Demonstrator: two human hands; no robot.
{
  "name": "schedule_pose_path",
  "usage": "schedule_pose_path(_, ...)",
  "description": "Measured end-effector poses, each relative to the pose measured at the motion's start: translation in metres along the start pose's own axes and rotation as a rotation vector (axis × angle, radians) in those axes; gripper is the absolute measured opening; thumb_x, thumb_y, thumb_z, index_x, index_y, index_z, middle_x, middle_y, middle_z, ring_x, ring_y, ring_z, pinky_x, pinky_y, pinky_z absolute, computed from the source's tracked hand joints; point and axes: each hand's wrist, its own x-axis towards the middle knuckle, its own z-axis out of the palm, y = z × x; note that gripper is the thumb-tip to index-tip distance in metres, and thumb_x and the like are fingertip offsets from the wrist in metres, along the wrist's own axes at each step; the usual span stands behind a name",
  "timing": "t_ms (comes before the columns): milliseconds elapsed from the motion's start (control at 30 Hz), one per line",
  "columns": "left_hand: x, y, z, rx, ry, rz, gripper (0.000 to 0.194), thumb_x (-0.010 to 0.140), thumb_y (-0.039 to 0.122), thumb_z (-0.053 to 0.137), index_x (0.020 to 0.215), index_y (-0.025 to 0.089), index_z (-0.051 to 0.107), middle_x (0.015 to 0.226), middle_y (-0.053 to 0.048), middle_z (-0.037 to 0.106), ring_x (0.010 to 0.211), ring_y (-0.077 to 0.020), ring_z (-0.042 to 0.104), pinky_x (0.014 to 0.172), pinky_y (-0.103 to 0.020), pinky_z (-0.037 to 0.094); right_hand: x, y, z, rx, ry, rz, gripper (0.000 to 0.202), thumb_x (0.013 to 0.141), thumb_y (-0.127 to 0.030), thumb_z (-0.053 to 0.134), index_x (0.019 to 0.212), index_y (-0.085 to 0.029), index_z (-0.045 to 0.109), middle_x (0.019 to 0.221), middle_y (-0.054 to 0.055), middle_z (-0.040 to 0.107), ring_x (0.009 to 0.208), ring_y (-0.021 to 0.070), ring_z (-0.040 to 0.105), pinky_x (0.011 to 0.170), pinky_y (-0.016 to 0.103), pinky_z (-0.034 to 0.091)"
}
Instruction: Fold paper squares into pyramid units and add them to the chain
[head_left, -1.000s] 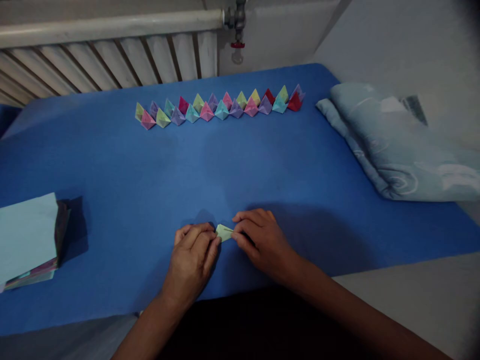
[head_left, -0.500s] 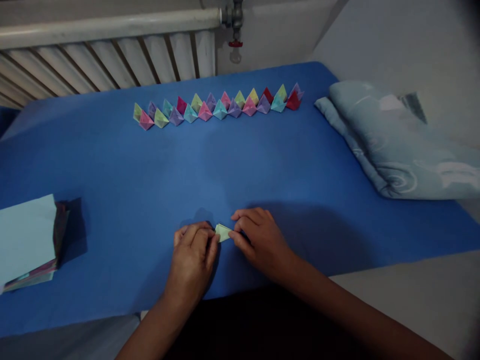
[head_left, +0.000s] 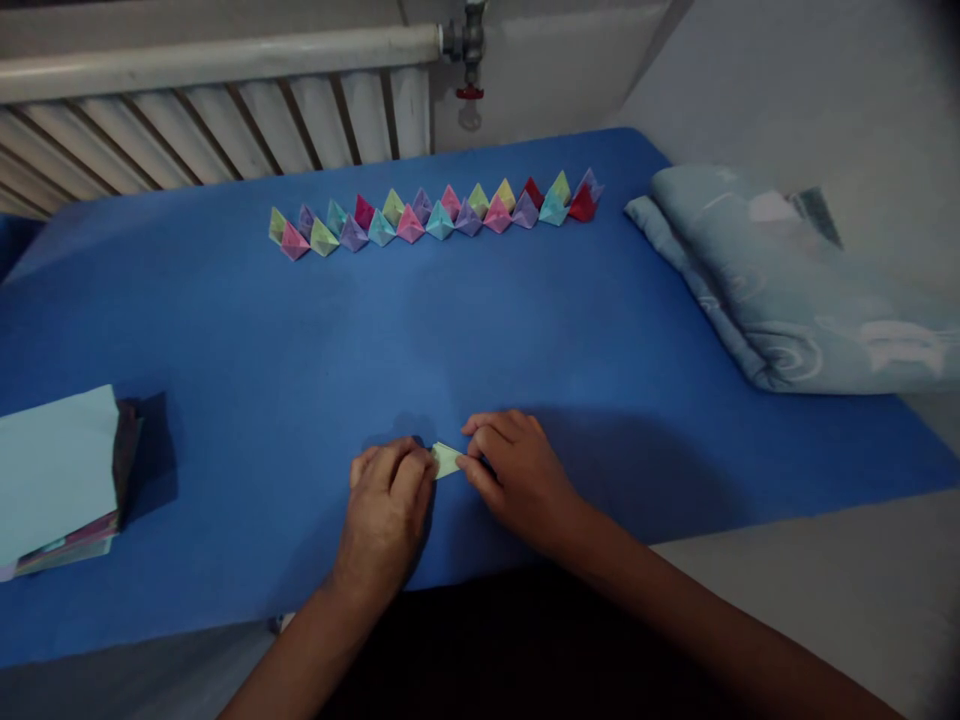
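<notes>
Two bare hands work on a small piece of pale green paper (head_left: 447,461) close to the near edge of a blue table (head_left: 480,340), roughly midway along it. The left hand (head_left: 386,510) is closed on the paper's broad left end, its bunched fingers hiding that part. The right hand (head_left: 521,475) has its thumb at the narrow right tip, the other fingers curled above; whether it pinches the tip cannot be told. The hands are apart, with the paper bridging the gap.

Near the far edge stand two close rows of folded paper shapes (head_left: 498,214), pointed and open, in pink, red, purple, turquoise, green and yellow. These look finished. The piece in the hands looks partly done: it is folded small but lies flat, not yet opened out like those in the rows. Toward the table's left side sits a thick stack of coloured sheets (head_left: 56,470), pale blue on top, apparently unfolded, so plenty of paper seems left. A folded patterned cloth (head_left: 750,290) rests along the right edge.
</notes>
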Motion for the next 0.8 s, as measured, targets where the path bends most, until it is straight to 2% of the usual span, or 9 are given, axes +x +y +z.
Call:
schedule_pose_path(167, -0.002, -0.006, -0.007, 0.094, -0.041, 0.236, 0.026, 0.093, 0.012, 0.046, 0.109, 0.021, 0.065, 0.102, -0.009, 0.066, 0.084, -0.0197, 0.060, 0.089, -0.044, 0.044, 0.000, -0.001, -0.001, 0.004, -0.012, 0.011, 0.011, 0.086, -0.018, 0.057, 0.075, -0.019, 0.056, 0.100, 0.006, 0.068, 0.093, 0.0209, 0.057, 0.081, 0.036, 0.038)
schedule_pose_path(267, -0.006, -0.009, -0.012, 0.094, -0.048, 0.315, 0.030, 0.092, 0.008, 0.046, 0.115, 0.018, 0.063, 0.105, -0.010, 0.068, 0.089, -0.0200, 0.061, 0.093, -0.045, 0.041, 0.001, -0.001, 0.000, 0.004, -0.011, 0.017, 0.012, 0.086, -0.019, 0.057, 0.074, -0.019, 0.056, 0.100, 0.005, 0.068, 0.093, 0.0209, 0.058, 0.080, 0.036, 0.036)
schedule_pose_path(467, -0.013, -0.012, -0.022, 0.128, -0.111, 0.334, 0.036, 0.092, 0.007, 0.045, 0.125, 0.015, 0.057, 0.114, -0.012, 0.068, 0.098, -0.0238, 0.061, 0.097, -0.050, 0.037, 0.002, 0.002, -0.002, -0.017, -0.036, 0.034, 0.009, 0.086, -0.023, 0.059, 0.078, -0.019, 0.059, 0.105, 0.004, 0.068, 0.094, 0.0206, 0.057, 0.080, 0.036, 0.033)
schedule_pose_path(800, -0.028, -0.014, -0.026, 0.197, -0.158, 0.299, 0.045, 0.091, 0.004, 0.037, 0.132, 0.015, 0.052, 0.126, -0.011, 0.064, 0.104, -0.0261, 0.059, 0.098, -0.049, 0.036, -0.001, 0.005, -0.009, 0.008, -0.071, 0.079, 0.010, 0.085, -0.025, 0.060, 0.076, -0.021, 0.059, 0.113, 0.002, 0.066, 0.102, 0.0225, 0.054, 0.085, 0.040, 0.031)
